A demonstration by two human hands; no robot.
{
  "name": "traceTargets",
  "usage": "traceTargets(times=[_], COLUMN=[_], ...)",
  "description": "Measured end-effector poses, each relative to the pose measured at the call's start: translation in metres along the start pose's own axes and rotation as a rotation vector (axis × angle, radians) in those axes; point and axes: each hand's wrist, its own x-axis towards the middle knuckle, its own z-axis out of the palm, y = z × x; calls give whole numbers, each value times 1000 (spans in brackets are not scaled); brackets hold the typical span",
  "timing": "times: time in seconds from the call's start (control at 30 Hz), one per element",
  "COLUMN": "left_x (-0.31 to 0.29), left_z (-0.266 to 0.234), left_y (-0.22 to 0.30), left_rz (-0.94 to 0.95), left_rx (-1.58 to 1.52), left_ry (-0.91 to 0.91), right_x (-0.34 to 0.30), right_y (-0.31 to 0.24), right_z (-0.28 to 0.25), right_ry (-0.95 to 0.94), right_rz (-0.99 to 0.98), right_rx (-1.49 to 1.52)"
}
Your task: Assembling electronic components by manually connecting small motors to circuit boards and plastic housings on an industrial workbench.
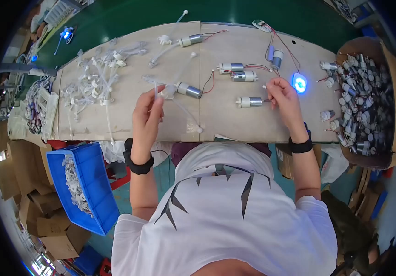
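Note:
My left hand (148,112) is closed on a clear plastic tube (156,88), with its fingertips at a white fitting. Beside those fingertips lies a small motor pump (188,90) with a silver body and red and black wires. A thin tube with a white round end (199,130) slants from the fitting toward the near edge. My right hand (284,99) pinches thin wires beside another motor pump (249,102); a small white tip shows at its fingers. Right of that hand a round lamp (300,83) glows blue, wired to a motor pump (277,60) and a purple cell (270,53).
A heap of clear tubes with white fittings (97,83) covers the table's left part. More motor pumps (244,76) lie mid-table. A brown box of motor pumps (393,92) stands at right. Below the table at left is a blue bin (101,184) of white parts, near cardboard boxes (60,234).

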Motion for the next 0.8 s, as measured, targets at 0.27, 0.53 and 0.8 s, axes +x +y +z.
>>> traceTargets(times=[0.27,0.53,0.8], left_x=[-8,-14,-9], left_z=[-7,9,23], left_y=[-1,16,19], left_rz=[300,458,545], left_rx=[426,602,588], left_ry=[111,45,-72], right_x=[-23,-13,-12], right_y=[-24,-21,-36], right_z=[19,43,89], right_ry=[-21,-334,-390], right_rz=[-927,-619,-797], right_rx=[-1046,-788,-594])
